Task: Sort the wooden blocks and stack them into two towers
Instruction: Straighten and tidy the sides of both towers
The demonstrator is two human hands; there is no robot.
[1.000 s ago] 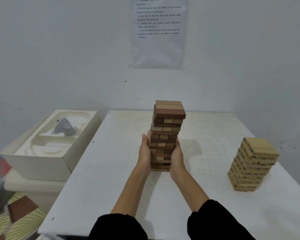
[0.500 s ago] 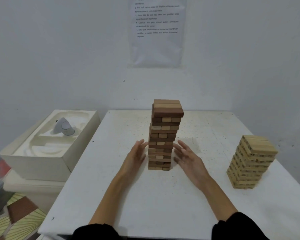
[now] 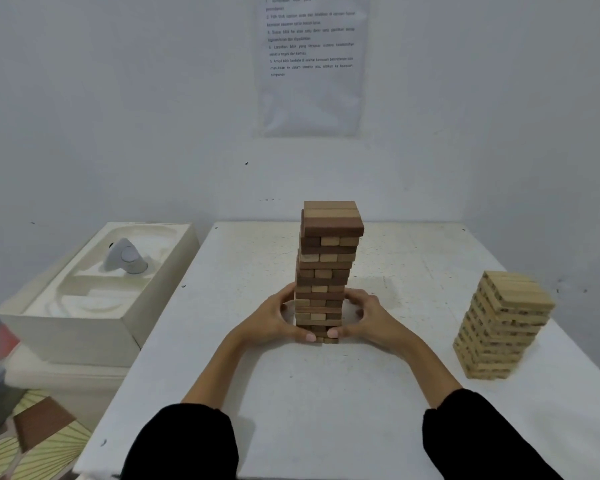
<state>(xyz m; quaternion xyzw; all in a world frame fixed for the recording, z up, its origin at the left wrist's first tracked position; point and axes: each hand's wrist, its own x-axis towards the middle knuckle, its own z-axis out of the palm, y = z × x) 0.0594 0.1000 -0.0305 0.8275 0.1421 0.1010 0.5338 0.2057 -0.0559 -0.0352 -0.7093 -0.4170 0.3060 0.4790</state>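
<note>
Shows a dark tower (image 3: 326, 271) of brown and tan wooden blocks, upright on the white desk (image 3: 326, 410) and clasped low down from both sides. Grips it with the left hand (image 3: 274, 323), fingers curled round the tower's left face and thumb laid across the front near the base. Grips it likewise with the right hand (image 3: 369, 320), fingers bent round the right face, thumb tip at the front just beside the left thumb tip. Leaves the upper half of the tower free above both hands, with long blocks side by side on top and the courses below slightly out of line. Places a second, pale tower (image 3: 503, 327) of light wooden blocks well to the right of the right hand, apart from it, shorter than the dark one, on the same desk. Sets a cream moulded box (image 3: 84, 327) to the left of the left hand, beyond the desk edge, with a grey rounded object (image 3: 125, 258) lying in its tray. Includes black sleeves (image 3: 181, 445) on both forearms, nearer than the hands, and a printed sheet (image 3: 312, 64) on the wall beyond and above them, text too small to read.
</note>
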